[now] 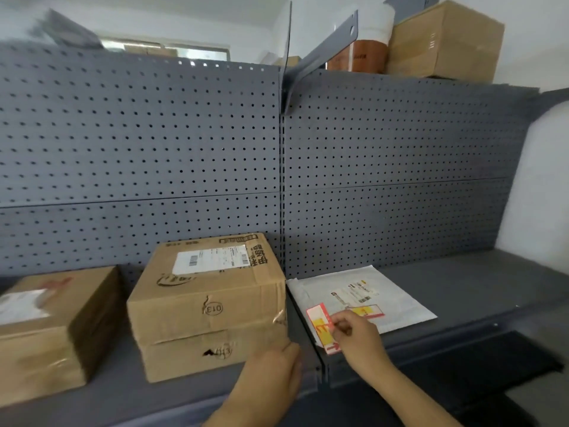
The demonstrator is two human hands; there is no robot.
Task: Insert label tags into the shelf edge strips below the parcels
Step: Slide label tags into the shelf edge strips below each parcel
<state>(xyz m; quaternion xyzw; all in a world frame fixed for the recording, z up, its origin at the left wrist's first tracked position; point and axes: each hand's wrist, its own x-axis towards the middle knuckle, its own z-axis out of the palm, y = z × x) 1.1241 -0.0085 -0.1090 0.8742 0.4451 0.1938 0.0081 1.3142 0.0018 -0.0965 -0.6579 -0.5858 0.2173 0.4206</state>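
Two bare hands reached over the front of a grey metal shelf (462, 291) backed by perforated pegboard panels (400, 143). The right hand (358, 335) had thumb and fingertips pinched together on the edge of a red-bordered label tag (320, 326) with a yellow centre, holding it tilted just above the shelf's front edge, beside the seam where the two shelf bays met. A second label tag (369, 311), of the same red and yellow, lay flat on a white poly mailer (385, 291) that rested on the right bay, just behind the right hand. The left hand (271, 372) lay against the lower front corner of a cardboard box (209, 303), fingers curled loosely and close together; whether it gripped anything could not be told, and nothing showed inside it. That box carried a white shipping label on top and the stamp "013" on its front, and sat at the right end of the left bay. Another cardboard box (46, 328), lower and blurred, stood to its left, apart from it. The shelf edge strip (431, 343) ran dark below the mailer, and its slot was too dim to make out. Above, on the top shelf, sat a large cardboard carton (446, 41) beside a white and brown cylindrical container (366, 47).
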